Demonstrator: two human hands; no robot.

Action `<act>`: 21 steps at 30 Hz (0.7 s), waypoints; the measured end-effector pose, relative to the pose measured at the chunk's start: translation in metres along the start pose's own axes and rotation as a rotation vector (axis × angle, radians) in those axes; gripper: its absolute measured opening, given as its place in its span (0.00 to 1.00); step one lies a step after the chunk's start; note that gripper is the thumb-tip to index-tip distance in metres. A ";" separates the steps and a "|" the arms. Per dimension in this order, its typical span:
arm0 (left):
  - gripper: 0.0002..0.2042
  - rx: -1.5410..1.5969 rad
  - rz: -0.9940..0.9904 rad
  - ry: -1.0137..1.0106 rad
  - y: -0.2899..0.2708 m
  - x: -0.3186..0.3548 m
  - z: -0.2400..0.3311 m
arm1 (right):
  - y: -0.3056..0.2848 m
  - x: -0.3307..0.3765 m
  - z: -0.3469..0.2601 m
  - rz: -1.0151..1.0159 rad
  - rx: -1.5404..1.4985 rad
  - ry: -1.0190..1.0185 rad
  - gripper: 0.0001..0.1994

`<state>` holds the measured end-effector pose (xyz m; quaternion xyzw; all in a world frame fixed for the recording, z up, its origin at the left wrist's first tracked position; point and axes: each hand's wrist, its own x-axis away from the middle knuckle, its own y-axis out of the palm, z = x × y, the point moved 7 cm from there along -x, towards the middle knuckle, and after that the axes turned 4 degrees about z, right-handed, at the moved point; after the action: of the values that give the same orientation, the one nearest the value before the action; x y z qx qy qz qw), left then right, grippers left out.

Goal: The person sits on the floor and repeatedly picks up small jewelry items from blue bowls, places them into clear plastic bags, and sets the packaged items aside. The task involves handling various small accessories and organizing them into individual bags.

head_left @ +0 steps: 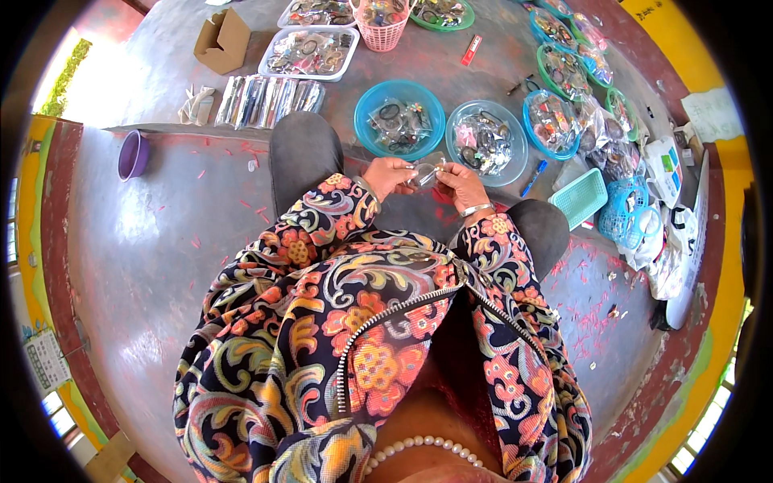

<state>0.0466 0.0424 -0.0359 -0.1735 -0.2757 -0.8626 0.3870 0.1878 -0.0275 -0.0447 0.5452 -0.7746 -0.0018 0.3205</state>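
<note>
My left hand (386, 176) and my right hand (463, 187) meet over my lap, fingers pinched. Between them is a small clear plastic bag (423, 175), with each hand gripping one side. Whatever lies inside the bag is too small to make out. Just beyond my left hand stands a blue basin (361, 125) of bagged items, with dark rings like hair ties among them. Right beyond my right hand, a pale translucent bowl (522, 156) holds loose small dark, silver and pink pieces.
Bundled clear packets (270, 102), white gloves (196, 105) and an open cardboard box (221, 42) occupy the left of the raised surface. A white tray (351, 58) and pink basket (381, 38) stand farther back. Rightward are a blue marker (533, 179), a green basket (581, 201) and several filled basins.
</note>
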 end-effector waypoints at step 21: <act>0.10 0.421 0.345 -0.035 -0.026 -0.053 0.010 | -0.032 -0.012 0.014 0.216 -0.050 0.018 0.08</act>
<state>0.0614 0.0933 -0.0640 -0.1487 -0.4219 -0.7046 0.5508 0.2103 -0.0350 -0.0733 0.4502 -0.8257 0.0186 0.3394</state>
